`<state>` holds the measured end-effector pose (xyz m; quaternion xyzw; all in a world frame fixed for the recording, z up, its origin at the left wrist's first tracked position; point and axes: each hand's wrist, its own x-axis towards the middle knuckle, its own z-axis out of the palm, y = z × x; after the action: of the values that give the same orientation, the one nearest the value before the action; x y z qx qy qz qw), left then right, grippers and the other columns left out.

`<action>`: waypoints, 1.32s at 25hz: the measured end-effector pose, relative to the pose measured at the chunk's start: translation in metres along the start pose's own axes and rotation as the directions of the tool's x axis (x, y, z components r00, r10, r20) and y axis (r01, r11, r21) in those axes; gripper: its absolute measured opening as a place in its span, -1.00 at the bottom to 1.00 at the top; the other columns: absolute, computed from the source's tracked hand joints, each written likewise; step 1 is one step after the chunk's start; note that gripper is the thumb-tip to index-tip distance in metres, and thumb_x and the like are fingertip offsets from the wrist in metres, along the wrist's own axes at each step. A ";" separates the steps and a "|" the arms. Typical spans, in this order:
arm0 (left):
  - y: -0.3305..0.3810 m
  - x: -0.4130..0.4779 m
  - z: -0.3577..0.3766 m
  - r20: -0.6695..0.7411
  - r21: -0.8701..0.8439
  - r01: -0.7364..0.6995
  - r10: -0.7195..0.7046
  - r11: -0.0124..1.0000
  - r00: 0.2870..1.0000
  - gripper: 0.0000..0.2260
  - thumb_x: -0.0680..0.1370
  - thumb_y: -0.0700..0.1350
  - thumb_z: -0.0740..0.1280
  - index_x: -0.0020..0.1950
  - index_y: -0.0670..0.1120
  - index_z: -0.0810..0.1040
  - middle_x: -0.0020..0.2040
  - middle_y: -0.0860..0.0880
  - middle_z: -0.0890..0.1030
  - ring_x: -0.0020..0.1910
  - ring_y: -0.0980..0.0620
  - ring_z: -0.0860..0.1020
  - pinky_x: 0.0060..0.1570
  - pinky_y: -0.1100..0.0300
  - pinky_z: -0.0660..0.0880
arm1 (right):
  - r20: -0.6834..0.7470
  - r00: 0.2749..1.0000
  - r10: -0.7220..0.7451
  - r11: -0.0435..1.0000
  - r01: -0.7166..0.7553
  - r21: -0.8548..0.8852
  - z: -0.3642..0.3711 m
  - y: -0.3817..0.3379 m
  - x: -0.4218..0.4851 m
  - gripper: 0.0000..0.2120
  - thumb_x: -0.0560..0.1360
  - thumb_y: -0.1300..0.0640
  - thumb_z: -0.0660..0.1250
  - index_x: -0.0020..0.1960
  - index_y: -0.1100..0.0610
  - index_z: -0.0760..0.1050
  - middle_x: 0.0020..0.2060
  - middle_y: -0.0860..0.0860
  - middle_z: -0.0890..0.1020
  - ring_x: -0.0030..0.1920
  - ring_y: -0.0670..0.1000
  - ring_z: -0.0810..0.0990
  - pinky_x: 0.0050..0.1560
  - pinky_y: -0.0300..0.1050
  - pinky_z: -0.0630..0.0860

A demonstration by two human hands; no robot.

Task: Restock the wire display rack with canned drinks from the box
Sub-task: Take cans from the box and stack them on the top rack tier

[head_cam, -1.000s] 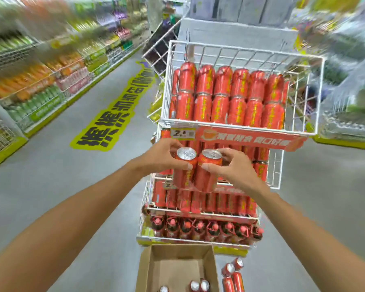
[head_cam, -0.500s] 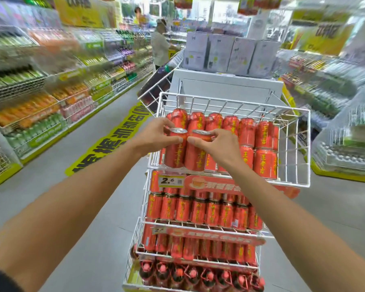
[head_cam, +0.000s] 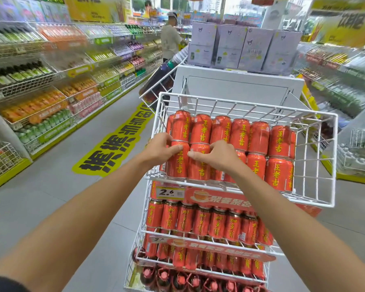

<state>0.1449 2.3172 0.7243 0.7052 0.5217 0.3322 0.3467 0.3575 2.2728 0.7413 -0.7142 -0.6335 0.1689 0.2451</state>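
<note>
Head view | left hand fingers curl round left can; right hand grips right can | both red, yellow lettering, upright in rack top basket | stacked cans behind; price tag below

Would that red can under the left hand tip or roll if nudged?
Probably stiff and slick: the red can looks like glossy metal. Likely steady upright, hemmed by neighbouring cans in the wire basket. Laid sideways, it would probably roll.

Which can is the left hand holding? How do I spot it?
Find the white wire rack, then its top basket. In the lower row of red cans, it is the can the left hand grips; the right hand holds its neighbour.
</note>
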 end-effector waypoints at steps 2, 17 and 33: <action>0.003 0.002 -0.003 0.045 -0.008 -0.036 0.036 0.999 0.998 -0.75 0.54 0.01 0.46 -0.03 -0.20 0.65 -0.09 -0.18 0.70 -0.11 -0.17 0.68 -0.01 -0.22 0.63 | 0.099 0.995 0.006 1.000 -0.008 0.022 -0.006 0.002 0.003 -0.41 0.28 -0.40 0.55 -0.22 0.16 0.59 -0.31 0.01 0.66 -0.22 0.01 0.63 -0.29 -0.07 0.51; 0.001 -0.006 0.001 -0.004 0.006 -0.041 0.041 0.999 0.999 -0.72 0.56 0.08 0.40 0.15 -0.07 0.68 -0.02 -0.01 0.73 -0.02 -0.01 0.70 0.10 -0.11 0.63 | -0.177 0.984 0.022 0.994 -0.040 -0.099 0.021 -0.004 -0.009 -0.25 0.23 -0.53 0.46 -0.05 0.15 0.54 -0.11 0.09 0.64 -0.05 0.17 0.62 -0.21 0.00 0.48; 0.011 -0.015 0.013 -0.230 0.126 -0.032 0.061 0.992 0.971 -0.60 0.55 0.04 0.46 0.30 -0.14 0.62 0.13 -0.12 0.68 0.08 -0.10 0.63 0.12 -0.09 0.60 | -0.150 0.989 0.004 0.995 -0.018 -0.094 0.023 -0.002 -0.011 -0.21 0.22 -0.59 0.41 -0.06 0.15 0.52 -0.15 0.08 0.63 -0.10 0.14 0.63 -0.16 0.08 0.61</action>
<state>0.1576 2.2991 0.7248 0.6930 0.5613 0.3886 0.2316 0.3413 2.2653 0.7229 -0.7393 -0.6166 0.0858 0.2567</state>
